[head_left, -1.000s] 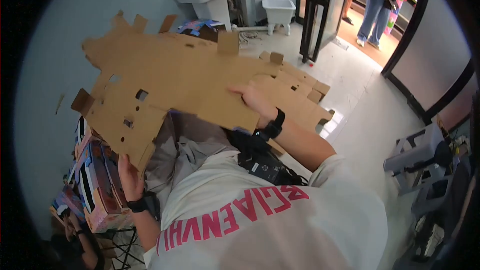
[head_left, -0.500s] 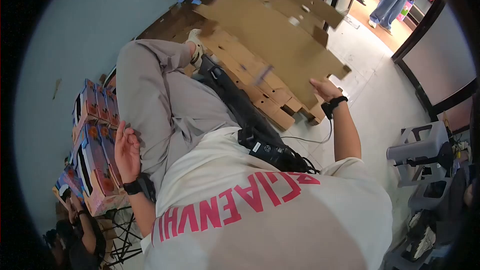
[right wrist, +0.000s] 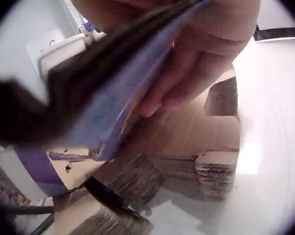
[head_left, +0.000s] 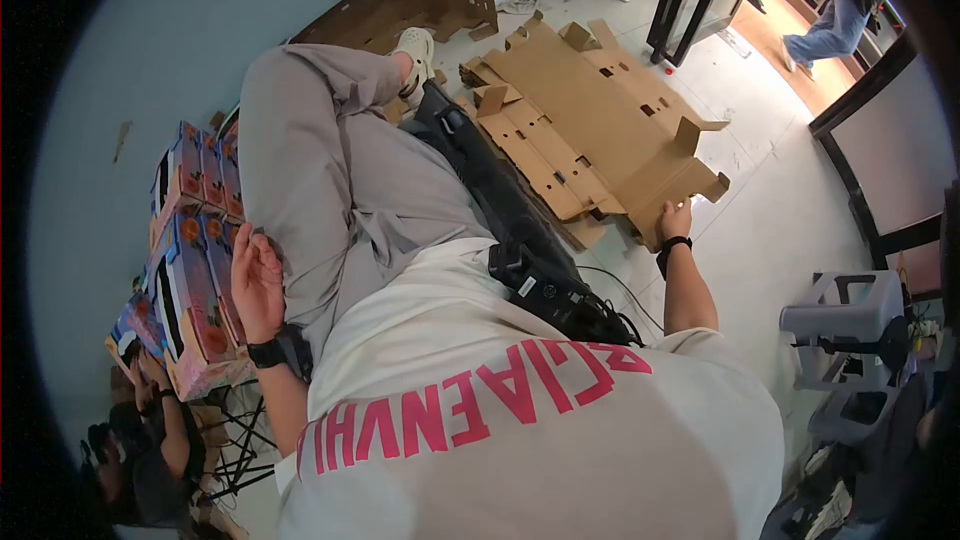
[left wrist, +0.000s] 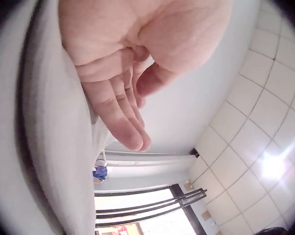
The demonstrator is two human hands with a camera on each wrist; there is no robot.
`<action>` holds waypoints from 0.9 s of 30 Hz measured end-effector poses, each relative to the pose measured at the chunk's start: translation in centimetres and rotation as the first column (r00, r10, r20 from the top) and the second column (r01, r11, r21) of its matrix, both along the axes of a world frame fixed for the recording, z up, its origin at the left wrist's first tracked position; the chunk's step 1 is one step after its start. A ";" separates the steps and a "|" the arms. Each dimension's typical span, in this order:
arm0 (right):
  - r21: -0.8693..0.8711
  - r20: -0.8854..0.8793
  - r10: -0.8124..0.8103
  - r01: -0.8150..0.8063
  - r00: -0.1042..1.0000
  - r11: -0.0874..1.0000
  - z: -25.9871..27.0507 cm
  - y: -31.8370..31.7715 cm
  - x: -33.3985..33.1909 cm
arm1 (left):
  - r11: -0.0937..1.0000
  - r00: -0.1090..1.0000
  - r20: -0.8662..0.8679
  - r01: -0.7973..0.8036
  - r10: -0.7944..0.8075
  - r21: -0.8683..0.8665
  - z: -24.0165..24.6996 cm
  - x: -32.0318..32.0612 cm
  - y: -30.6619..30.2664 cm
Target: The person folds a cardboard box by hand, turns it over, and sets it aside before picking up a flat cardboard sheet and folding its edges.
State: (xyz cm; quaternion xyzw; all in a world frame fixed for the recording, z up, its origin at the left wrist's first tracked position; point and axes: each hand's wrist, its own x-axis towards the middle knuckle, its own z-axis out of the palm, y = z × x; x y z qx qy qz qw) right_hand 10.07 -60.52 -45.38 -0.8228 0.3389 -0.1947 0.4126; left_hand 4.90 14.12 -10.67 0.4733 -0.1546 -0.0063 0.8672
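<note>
Right hand [head_left: 676, 222] pinched a flattened carton [head_left: 600, 100]; left hand [head_left: 258, 285] lay relaxed beside grey trousers [head_left: 300, 165].
Gripped at its near edge, probably to steady it, the carton extended over stacked cardboard [right wrist: 217, 176] on the floor [head_left: 745, 230].

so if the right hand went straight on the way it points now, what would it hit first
Most likely the cardboard sheet that the right hand grips, since its fingers lie against it. Past that, perhaps the layered cardboard below, though depth is unclear.
</note>
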 end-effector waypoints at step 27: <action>-0.364 -0.394 0.741 -0.833 0.544 0.418 8.4 14.6 2.8 | 0.980 0.975 -0.107 -0.197 0.192 -0.038 0.1 0.0 -0.7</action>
